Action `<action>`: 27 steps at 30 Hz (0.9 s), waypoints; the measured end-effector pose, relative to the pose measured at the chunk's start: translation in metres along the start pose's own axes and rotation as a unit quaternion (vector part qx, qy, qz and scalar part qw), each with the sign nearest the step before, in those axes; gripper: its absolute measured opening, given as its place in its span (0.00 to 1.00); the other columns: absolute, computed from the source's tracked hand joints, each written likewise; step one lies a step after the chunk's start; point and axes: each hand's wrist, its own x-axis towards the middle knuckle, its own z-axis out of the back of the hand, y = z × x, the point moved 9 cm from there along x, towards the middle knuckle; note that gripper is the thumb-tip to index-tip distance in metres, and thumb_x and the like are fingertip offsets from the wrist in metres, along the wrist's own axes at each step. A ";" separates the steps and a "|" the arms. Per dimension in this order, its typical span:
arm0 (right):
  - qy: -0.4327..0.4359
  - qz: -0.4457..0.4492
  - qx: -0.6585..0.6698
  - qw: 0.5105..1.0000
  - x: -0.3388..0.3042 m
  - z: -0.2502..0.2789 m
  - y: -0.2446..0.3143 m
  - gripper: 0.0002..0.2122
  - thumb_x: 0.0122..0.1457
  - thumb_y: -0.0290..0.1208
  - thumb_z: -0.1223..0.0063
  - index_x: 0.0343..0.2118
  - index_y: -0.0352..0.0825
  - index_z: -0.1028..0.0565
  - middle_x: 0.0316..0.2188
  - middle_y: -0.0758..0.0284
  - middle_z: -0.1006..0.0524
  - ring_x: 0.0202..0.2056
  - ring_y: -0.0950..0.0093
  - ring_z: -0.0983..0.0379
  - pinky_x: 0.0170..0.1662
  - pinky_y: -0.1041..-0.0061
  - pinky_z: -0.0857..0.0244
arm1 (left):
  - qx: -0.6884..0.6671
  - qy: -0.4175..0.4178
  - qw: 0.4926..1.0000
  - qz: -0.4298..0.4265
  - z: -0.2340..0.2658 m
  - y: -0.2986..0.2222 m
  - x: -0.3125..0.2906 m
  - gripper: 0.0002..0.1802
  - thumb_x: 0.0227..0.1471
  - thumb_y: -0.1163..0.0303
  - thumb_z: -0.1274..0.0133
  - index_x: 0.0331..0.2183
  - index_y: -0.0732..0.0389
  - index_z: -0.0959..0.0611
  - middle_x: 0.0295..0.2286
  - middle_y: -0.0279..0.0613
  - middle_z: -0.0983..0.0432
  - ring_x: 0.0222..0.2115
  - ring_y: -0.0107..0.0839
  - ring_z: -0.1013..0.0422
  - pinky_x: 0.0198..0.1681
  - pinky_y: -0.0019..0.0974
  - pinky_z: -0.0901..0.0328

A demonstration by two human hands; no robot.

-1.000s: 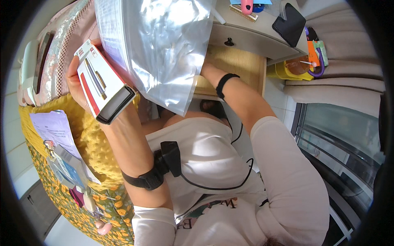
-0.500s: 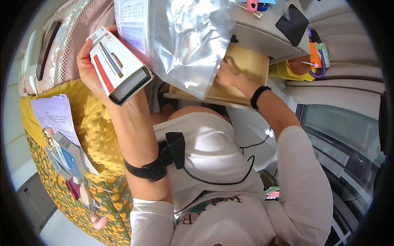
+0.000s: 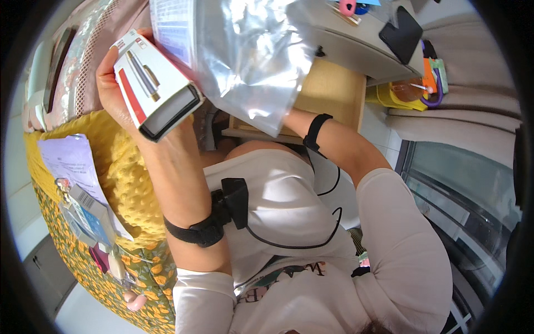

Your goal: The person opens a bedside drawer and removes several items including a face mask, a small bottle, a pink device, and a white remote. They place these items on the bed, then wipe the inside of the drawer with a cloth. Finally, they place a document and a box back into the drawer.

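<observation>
My left hand is wrapped round a white pen box with a red stripe, a picture of a pen and a dark end. Right beside the box, a clear shiny plastic bag and printed sheets hang over the drawer; whether my left hand also grips them I cannot tell. My right forearm reaches up over the pulled-out wooden drawer. The bag covers my right hand except near the wrist, so its fingers are hidden.
On the cabinet top lies a black phone-like slab. A yellow bin stands right of the drawer. To my left, a purple sheet and small boxes rest on yellow and flowered cloth. A black cable crosses my lap.
My right hand has moved left from inside the drawer to behind the plastic bag. My left hand, with the pen box, has shifted slightly left.
</observation>
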 end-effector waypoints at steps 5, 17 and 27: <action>0.022 0.101 0.045 0.994 -0.023 -0.032 0.009 0.32 0.59 0.58 0.80 0.52 0.41 0.30 0.62 0.65 0.49 0.63 0.53 0.65 0.58 0.38 0.69 | -0.002 0.057 0.998 -0.013 -0.010 0.007 -0.003 0.16 0.46 0.68 0.57 0.29 0.73 0.22 0.27 0.55 0.23 0.30 0.40 0.26 0.39 0.33 0.31; -0.050 0.011 -0.008 0.999 -0.155 0.002 -0.146 0.26 0.60 0.52 0.66 0.30 0.32 0.22 0.34 0.55 0.25 0.47 0.59 0.36 0.51 0.63 0.41 | 0.002 0.053 0.999 0.006 -0.004 0.001 -0.011 0.17 0.47 0.68 0.58 0.29 0.73 0.22 0.27 0.56 0.23 0.28 0.39 0.25 0.37 0.33 0.30; -0.178 0.020 -0.223 0.958 -0.168 0.027 -0.161 0.17 0.46 0.26 0.46 0.41 0.44 0.32 0.40 0.57 0.31 0.47 0.56 0.35 0.44 0.59 0.38 | -0.013 0.050 0.999 -0.014 0.003 -0.005 -0.006 0.16 0.48 0.69 0.60 0.29 0.72 0.23 0.26 0.59 0.24 0.26 0.43 0.25 0.34 0.37 0.28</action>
